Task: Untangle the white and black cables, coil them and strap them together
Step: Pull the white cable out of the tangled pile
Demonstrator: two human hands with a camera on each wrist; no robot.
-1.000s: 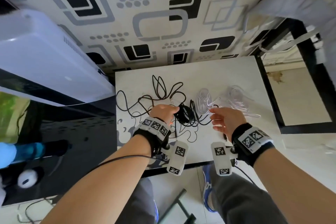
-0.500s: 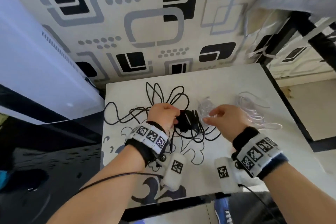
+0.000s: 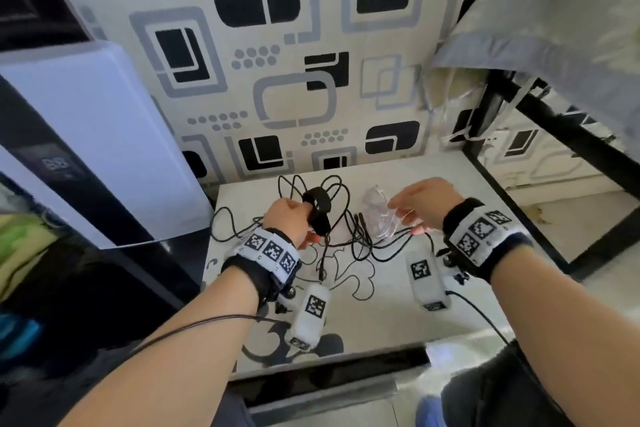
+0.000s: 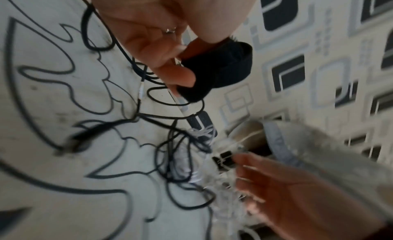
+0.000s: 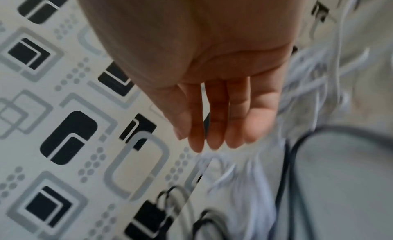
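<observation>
While the black cable (image 3: 304,229) and white cable (image 3: 377,215) lie mixed up in the middle of the table (image 3: 460,309), nothing is coiled yet. The left hand (image 3: 287,222) pinches the black strap (image 3: 317,208). The right hand (image 3: 424,205) lifts white loops on loosely bent fingers. Untangling, coiling and strapping are all left.

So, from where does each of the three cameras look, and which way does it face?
Head: looks forward and down at the table; shows both forearms, left hand, right hand.
Left wrist: looks along the left hand, which holds the black strap; the right hand lies beyond.
Right wrist: looks along the right hand's fingers toward the patterned wall.
Head and left wrist share strap and black cable.
</observation>
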